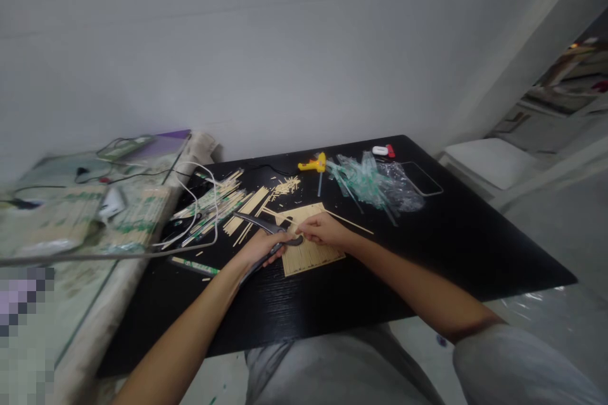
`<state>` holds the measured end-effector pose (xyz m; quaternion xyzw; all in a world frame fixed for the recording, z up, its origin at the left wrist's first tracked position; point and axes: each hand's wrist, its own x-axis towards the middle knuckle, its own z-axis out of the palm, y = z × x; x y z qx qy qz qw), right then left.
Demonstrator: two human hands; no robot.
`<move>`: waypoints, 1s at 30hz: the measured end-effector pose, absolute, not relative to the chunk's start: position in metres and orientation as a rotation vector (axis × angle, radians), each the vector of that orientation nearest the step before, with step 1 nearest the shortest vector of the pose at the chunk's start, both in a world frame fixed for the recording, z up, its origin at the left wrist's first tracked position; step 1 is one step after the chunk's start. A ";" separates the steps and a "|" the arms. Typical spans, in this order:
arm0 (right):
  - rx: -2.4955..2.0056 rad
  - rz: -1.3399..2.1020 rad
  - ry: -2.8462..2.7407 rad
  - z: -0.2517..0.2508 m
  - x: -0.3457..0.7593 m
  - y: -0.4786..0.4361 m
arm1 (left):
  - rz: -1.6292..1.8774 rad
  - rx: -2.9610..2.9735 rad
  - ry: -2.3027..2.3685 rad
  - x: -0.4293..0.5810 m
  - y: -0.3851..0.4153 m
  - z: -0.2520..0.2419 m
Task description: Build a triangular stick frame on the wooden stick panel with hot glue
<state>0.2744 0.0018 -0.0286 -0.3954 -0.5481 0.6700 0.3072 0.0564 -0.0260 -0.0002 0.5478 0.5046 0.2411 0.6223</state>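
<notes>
My left hand (266, 248) is wrapped around a dark hand tool (260, 223) with long handles, which looks like cutters or pliers. Its exact kind is hard to make out. Close beside it, my right hand (320, 229) is closed in a pinch over a flat panel of light wooden sticks (313, 258). Whatever lies between those fingertips is too small to tell. The panel rests on the black table (380, 278), its upper part partly covered by my hands. A thin loose stick (351, 223) extends to the right behind my right wrist.
Behind my hands lie a pile of short stick pieces (286, 186), loose sticks (247, 209) and a yellow glue gun (313, 164). Crumpled clear plastic wrappers (365, 183) sit to the right. A white cable (216, 202) loops over wrapped sticks at the left, near packaged bundles (130, 218).
</notes>
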 end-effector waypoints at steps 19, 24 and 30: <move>-1.030 1.715 -1.513 -0.030 0.275 0.002 | 0.544 1.295 1.152 0.058 -0.026 0.002; -1.019 1.723 -1.546 -0.032 0.276 0.004 | 0.526 1.334 1.169 0.055 -0.027 0.005; -1.012 1.741 -1.524 -0.031 0.275 0.004 | 0.509 1.359 1.199 0.054 -0.026 0.003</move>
